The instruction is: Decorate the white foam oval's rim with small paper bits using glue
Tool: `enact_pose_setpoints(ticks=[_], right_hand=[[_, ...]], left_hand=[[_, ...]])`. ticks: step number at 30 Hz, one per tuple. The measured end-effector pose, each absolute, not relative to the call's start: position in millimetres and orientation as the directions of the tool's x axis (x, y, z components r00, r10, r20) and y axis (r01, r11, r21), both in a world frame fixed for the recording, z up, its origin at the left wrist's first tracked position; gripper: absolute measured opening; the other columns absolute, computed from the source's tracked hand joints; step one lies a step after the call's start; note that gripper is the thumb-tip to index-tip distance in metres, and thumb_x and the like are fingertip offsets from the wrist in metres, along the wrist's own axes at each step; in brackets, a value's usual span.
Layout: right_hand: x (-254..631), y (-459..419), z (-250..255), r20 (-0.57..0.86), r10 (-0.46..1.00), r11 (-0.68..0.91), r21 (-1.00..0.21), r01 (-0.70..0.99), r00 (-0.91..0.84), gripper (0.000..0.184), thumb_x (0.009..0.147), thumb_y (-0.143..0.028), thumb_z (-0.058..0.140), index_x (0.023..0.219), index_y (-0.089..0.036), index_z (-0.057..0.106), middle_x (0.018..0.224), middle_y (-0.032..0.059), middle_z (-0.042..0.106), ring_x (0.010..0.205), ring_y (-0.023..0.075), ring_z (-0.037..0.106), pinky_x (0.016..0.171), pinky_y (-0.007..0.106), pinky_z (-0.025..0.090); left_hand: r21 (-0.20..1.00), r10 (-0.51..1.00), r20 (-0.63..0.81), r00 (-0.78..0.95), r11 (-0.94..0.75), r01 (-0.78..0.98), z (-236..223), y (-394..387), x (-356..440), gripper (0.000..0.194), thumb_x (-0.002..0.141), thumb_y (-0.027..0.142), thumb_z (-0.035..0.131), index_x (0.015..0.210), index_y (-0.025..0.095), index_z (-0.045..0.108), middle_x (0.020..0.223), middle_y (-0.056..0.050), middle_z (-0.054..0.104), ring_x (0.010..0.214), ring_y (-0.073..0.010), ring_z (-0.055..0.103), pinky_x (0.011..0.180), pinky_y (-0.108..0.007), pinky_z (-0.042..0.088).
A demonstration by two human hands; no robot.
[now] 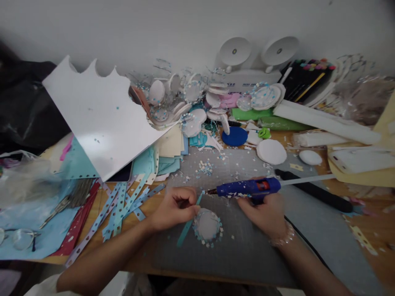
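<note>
My left hand (177, 209) pinches a narrow teal paper strip (184, 233) between thumb and fingers. The strip's upper end meets the metal nozzle of a blue hot glue gun (243, 188). Wrapped around the gun's handle is my right hand (262, 211), and a long white glue stick (308, 179) juts from the gun's rear. Just below the nozzle, a round white disc (207, 225) edged with tiny white and blue pieces lies on the grey cutting mat (240, 250). Whether the nozzle touches the strip or sits just beside it I cannot tell.
Punched paper strips (123, 207) lie left of the mat. Behind are a blue disc (234, 136), a white foam disc (271, 151) and a heap of decorated discs (193, 123). A black tool (317, 191) and the gun's cord (305, 242) lie right. Glasses (23, 238) rest far left.
</note>
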State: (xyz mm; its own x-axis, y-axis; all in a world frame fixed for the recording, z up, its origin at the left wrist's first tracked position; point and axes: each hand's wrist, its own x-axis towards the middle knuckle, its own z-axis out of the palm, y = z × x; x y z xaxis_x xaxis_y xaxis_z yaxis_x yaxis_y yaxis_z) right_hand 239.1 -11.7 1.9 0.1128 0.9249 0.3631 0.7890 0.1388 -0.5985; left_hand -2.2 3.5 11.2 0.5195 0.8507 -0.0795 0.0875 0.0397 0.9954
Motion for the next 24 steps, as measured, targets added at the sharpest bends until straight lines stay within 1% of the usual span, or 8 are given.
enact_pose_setpoints(ticks=[2,6,9,13,16,22,24], right_hand=[[240.0,-11.8,-0.1,0.350,0.931,0.127,-0.585,0.801,0.108,0.017,0.061,-0.034,0.060,0.050,-0.024,0.051,0.038,-0.0016,0.051,0.037,0.0176,0.051,0.044,0.030,0.041],[242.0,-11.8,-3.3,0.342,0.933,0.112,-0.567,0.816,0.109,0.018,0.061,-0.035,0.060,0.051,-0.024,0.051,0.039,-0.0008,0.053,0.040,0.0184,0.053,0.045,0.030,0.042],[242.1,-11.6,-3.9,0.382,0.920,0.143,-0.537,0.831,0.089,0.015,0.063,-0.034,0.059,0.054,-0.024,0.053,0.039,-0.0019,0.053,0.037,0.0175,0.051,0.043,0.029,0.041],[241.2,-11.2,-3.8,0.484,0.874,0.235,-0.484,0.843,0.035,0.012,0.067,-0.031,0.058,0.061,-0.021,0.057,0.043,-0.0004,0.058,0.040,0.0189,0.057,0.043,0.028,0.043],[241.2,-11.2,-3.8,0.505,0.863,0.250,-0.454,0.855,0.015,0.012,0.069,-0.031,0.057,0.063,-0.020,0.057,0.043,0.0000,0.058,0.039,0.0190,0.057,0.042,0.028,0.043],[242.2,-11.2,-4.7,0.474,0.881,0.241,-0.477,0.845,0.016,0.013,0.070,-0.033,0.057,0.068,-0.021,0.057,0.049,0.0012,0.062,0.046,0.0207,0.061,0.046,0.030,0.048],[242.3,-11.2,-5.6,0.468,0.884,0.238,-0.492,0.838,0.024,0.013,0.070,-0.033,0.057,0.071,-0.020,0.058,0.049,0.0011,0.062,0.045,0.0204,0.061,0.045,0.030,0.048]], left_hand=[[0.995,0.851,-0.080,0.518,0.041,0.086,11.0,3.4,-2.1,0.032,0.074,0.022,0.061,0.053,0.017,0.038,0.059,0.003,0.037,0.057,-0.0099,0.034,0.052,-0.024,0.027],[0.996,0.852,-0.074,0.518,0.042,0.073,9.5,3.6,-1.6,0.032,0.074,0.023,0.060,0.053,0.017,0.038,0.059,0.003,0.037,0.056,-0.0100,0.035,0.052,-0.024,0.028],[0.997,0.850,-0.069,0.522,0.040,0.067,8.4,3.7,-1.9,0.032,0.075,0.025,0.061,0.053,0.017,0.038,0.059,0.003,0.038,0.056,-0.0101,0.036,0.053,-0.023,0.029],[0.996,0.847,-0.075,0.527,0.043,0.073,7.0,3.3,-3.5,0.033,0.074,0.025,0.061,0.053,0.017,0.038,0.059,0.003,0.038,0.057,-0.0097,0.036,0.053,-0.023,0.029],[0.997,0.844,-0.074,0.531,0.043,0.072,5.5,3.1,-4.6,0.033,0.075,0.025,0.061,0.054,0.017,0.038,0.060,0.003,0.037,0.057,-0.0097,0.036,0.053,-0.023,0.029],[0.996,0.839,-0.072,0.539,0.033,0.081,3.5,3.2,-4.4,0.033,0.076,0.024,0.061,0.054,0.017,0.038,0.060,0.003,0.037,0.058,-0.0099,0.036,0.053,-0.023,0.028],[0.996,0.839,-0.073,0.539,0.033,0.084,3.1,3.2,-4.4,0.032,0.076,0.025,0.061,0.054,0.017,0.038,0.060,0.003,0.037,0.058,-0.0100,0.037,0.053,-0.023,0.028]])
